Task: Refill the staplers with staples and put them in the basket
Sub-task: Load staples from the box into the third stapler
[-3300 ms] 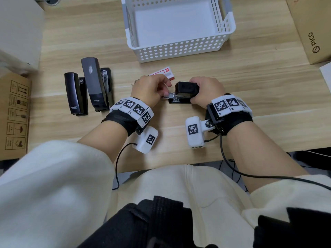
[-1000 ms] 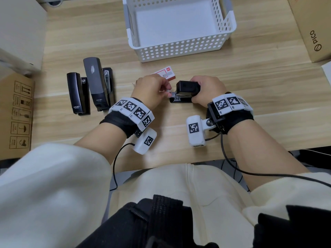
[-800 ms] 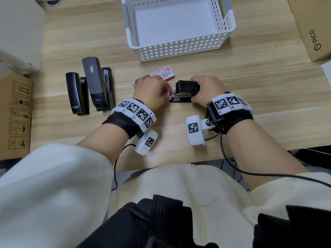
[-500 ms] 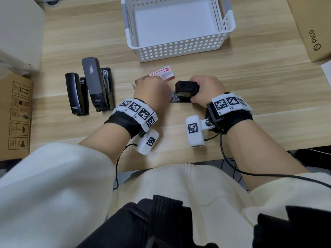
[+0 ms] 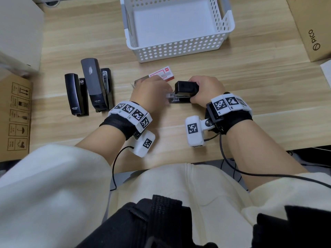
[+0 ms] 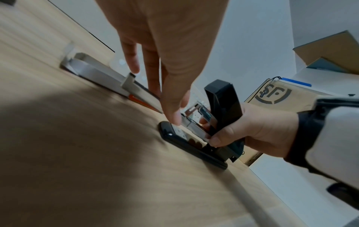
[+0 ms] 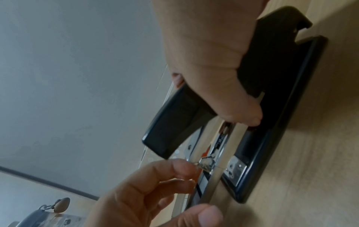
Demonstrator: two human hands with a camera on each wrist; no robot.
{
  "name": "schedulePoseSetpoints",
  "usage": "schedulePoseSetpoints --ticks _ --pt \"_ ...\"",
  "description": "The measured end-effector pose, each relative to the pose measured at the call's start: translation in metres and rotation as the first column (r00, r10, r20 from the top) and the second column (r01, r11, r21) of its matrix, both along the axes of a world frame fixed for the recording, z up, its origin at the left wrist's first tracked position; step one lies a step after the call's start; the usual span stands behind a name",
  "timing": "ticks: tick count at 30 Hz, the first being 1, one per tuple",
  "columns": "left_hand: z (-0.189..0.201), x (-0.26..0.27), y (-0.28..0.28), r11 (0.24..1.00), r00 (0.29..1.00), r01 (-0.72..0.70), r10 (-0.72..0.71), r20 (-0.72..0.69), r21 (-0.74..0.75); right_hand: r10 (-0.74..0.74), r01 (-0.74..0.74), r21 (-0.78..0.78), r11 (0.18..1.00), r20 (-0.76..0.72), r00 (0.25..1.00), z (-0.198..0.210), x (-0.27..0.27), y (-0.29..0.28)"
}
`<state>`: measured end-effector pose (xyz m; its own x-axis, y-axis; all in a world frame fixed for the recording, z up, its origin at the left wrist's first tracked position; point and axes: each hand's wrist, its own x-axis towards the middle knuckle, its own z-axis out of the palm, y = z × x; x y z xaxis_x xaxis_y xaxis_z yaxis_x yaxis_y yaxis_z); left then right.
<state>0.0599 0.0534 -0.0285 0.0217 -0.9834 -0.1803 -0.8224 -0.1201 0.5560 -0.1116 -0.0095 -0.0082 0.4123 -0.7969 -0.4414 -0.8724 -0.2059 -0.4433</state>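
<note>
The small black stapler [image 5: 180,97] lies on the wooden tabletop [image 5: 250,90] in front of the person, its base flat on the wood and its top cover swung up so that the metal staple channel is bare. The right hand [image 5: 204,90] grasps this stapler from the right side, fingers curled round the raised cover and the thumb pressing on the channel near the hinge. The left hand [image 5: 150,92] is at the open front end, its thumb and fingers bent and pinching at the front of the channel, as the right wrist view shows; whether a strip of staples is between those fingertips [image 7: 186,169] is hard to tell. Just behind the left hand lies a red and white staple box [image 5: 162,76], with its grey inner tray pulled out to the left, on the tabletop. Farther back stands the white perforated basket [image 5: 179,49], well apart from the stapler in hand, with nothing seen inside it. To the left, near the left wrist, two more black staplers rest side by side on the tabletop: a larger stapler [image 5: 97,86] and a smaller stapler [image 5: 76,94] just beside it, each with its cover tipped open. A brown cardboard box [image 5: 311,27] sits at the far right edge, and another carton [image 5: 14,115] at the left.
</note>
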Motion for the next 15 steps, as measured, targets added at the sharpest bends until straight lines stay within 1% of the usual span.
schedulePoseSetpoints --ticks 2,4,8,10,11,12,13,14,15 --pt "-0.003 0.004 0.002 0.999 0.999 0.052 -0.052 -0.001 -0.009 -0.004 0.004 0.000 1.000 0.002 1.000 0.000 0.000 0.000" --pt "-0.003 0.006 0.003 0.997 0.997 0.073 -0.073 0.000 -0.011 -0.002 0.002 0.004 1.000 0.005 1.000 0.000 0.000 0.000" --pt "-0.004 0.015 0.005 0.999 0.999 0.047 -0.047 -0.013 -0.023 0.001 -0.001 0.010 1.000 -0.003 1.000 -0.001 0.000 -0.001" --pt "-0.004 0.019 0.008 1.000 0.996 0.013 -0.015 -0.086 -0.028 -0.001 0.001 0.011 1.000 -0.007 1.000 -0.001 0.000 -0.001" --pt "-0.003 0.021 0.010 0.999 0.989 -0.045 0.041 -0.139 -0.020 -0.001 0.001 0.012 1.000 -0.007 1.000 -0.002 0.000 -0.001" --pt "-0.003 0.022 0.012 0.990 0.974 -0.138 0.133 -0.186 -0.013 -0.001 0.002 0.015 1.000 -0.006 1.000 -0.002 0.000 -0.001" --pt "-0.005 0.023 0.014 0.966 0.941 -0.260 0.252 -0.224 -0.007 0.000 0.000 0.017 1.000 -0.006 1.000 -0.002 0.000 -0.001" --pt "-0.006 0.024 0.016 0.920 0.889 -0.392 0.379 -0.258 0.003 0.002 -0.002 0.016 1.000 -0.006 1.000 -0.002 0.000 -0.001" --pt "-0.005 0.025 0.018 0.863 0.821 -0.504 0.489 -0.294 0.028 0.001 -0.001 0.013 1.000 -0.005 1.000 -0.003 0.000 -0.001"
